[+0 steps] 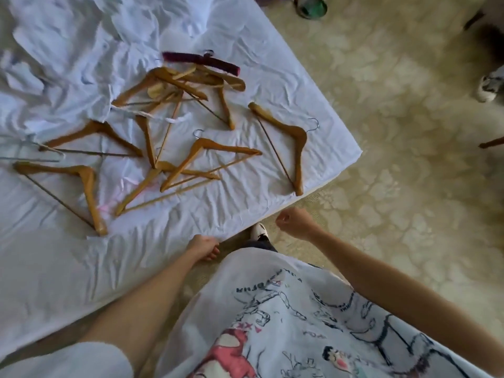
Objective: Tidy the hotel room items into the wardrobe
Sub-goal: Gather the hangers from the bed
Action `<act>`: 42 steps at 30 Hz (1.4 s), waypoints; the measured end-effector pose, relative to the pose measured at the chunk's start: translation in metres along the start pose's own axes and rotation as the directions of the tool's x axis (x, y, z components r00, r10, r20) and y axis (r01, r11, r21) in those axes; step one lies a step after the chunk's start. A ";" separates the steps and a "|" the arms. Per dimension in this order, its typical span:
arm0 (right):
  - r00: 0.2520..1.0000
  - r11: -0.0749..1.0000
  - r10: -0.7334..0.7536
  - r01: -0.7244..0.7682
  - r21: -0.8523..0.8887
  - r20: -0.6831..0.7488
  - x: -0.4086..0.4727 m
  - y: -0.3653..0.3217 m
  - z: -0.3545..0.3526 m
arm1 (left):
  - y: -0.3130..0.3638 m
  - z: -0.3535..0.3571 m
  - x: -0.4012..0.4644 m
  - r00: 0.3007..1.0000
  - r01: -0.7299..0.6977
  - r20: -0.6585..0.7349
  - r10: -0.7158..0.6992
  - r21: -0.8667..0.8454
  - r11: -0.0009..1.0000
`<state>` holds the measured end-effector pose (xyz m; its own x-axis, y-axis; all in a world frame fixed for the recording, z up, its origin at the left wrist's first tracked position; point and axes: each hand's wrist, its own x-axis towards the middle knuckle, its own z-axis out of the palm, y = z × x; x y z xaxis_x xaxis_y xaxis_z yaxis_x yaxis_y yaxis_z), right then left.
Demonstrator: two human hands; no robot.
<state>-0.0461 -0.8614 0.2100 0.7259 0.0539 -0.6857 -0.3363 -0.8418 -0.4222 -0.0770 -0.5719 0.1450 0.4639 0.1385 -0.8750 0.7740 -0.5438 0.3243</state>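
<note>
We see soft, even daylight with no glare; the white bed sheet [245,110] beyond our hands reads bluish. Shadows are faint, pooled under the wooden hangers [174,132]. Motion blur smears the whole frame, and the wide lens bends the bed's edges near the corners.

Hangers [169,137] scattered on the bed [300,85], one hanger [286,137] apart near its right corner, possibly a bin [312,6] on the floor [409,132] beyond
</note>
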 end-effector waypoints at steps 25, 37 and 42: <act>0.963 0.969 0.237 -0.225 -0.099 0.130 0.320 0.114 -0.156 | 0.238 -0.048 0.228 0.851 0.158 -0.481 -0.210 -0.146 0.977; 0.873 0.861 0.419 -0.295 0.414 -0.250 0.375 0.103 -0.080 | 0.166 -0.092 0.329 0.715 0.180 -0.699 -0.027 0.147 0.973; 0.898 0.762 0.406 -0.230 0.605 -0.170 0.330 0.061 -0.112 | 0.177 -0.091 0.249 0.813 0.168 -0.562 -0.151 -0.022 0.986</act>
<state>0.2398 -0.9549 0.0245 0.6169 -0.3848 -0.6866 -0.7867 -0.3287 -0.5226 0.2145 -0.5582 0.0167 0.5021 0.6598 -0.5590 0.8504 -0.4941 0.1806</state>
